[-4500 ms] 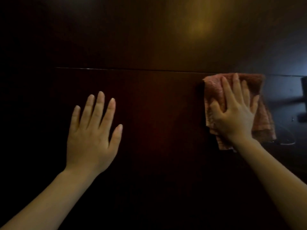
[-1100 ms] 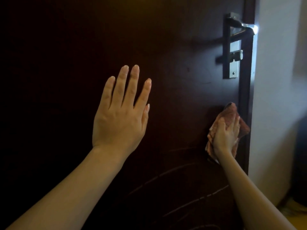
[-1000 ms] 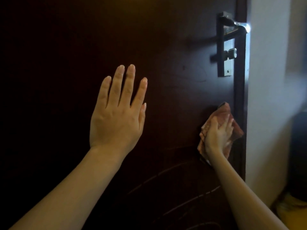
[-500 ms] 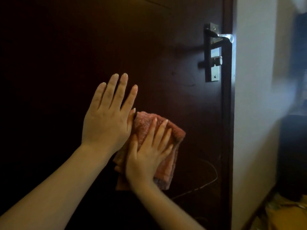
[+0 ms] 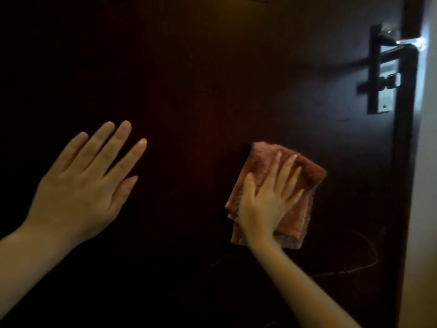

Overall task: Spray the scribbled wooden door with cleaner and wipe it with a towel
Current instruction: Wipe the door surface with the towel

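The dark wooden door (image 5: 212, 79) fills the view. A folded pinkish-brown towel (image 5: 307, 176) lies flat against it right of centre, pressed there by my right hand (image 5: 267, 197) with fingers spread. My left hand (image 5: 82, 185) rests flat on the door at the left, fingers apart, holding nothing. A thin pale scribble line (image 5: 369, 259) curves across the wood below and right of the towel. No spray bottle is in view.
A metal lever handle and lock plate (image 5: 383, 74) sit at the door's right edge, above the towel. Past the edge runs a pale wall (image 5: 423, 185). The door's left part is very dark.
My right hand has slid the towel rightwards, away from my left hand, which it touched half a second ago. The view has shifted, so the handle now sits further right.
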`<state>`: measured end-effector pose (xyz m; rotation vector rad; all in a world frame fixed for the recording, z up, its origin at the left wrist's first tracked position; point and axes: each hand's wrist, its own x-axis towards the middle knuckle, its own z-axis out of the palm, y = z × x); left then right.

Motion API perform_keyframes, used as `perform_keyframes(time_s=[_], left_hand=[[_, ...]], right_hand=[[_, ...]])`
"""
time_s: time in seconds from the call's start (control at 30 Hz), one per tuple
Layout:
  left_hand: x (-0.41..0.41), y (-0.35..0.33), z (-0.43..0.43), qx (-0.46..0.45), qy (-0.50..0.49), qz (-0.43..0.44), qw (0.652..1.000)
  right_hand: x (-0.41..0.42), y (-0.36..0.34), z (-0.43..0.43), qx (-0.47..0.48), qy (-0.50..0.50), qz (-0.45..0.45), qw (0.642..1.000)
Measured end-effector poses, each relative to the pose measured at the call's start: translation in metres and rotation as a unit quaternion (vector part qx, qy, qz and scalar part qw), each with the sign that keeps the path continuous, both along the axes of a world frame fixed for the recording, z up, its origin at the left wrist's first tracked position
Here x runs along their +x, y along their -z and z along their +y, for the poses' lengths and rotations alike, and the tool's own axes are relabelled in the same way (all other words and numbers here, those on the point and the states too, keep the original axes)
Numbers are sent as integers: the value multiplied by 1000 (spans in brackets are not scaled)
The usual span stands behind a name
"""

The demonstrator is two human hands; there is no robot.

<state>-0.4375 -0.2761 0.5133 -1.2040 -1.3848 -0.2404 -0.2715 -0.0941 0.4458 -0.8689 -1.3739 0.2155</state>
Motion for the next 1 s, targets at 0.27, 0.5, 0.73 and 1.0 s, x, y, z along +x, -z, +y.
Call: perform_keyframes(time_s=[0.27, 0.5, 0.73, 1.0], left_hand=[[-6, 4, -4, 8, 6, 24, 1000], [-45, 0, -61, -101, -34, 70, 992], [-55, 26, -65, -20, -27, 37, 999], [-68, 39, -91, -50, -47, 21, 997]], right_hand=[[-52, 42, -63, 199, -10, -222, 955], [-53, 22, -63, 160, -25, -153, 975], [-99, 48, -122, 243, -41, -245, 938], [-59, 23, -81, 441, 2, -397, 805]])
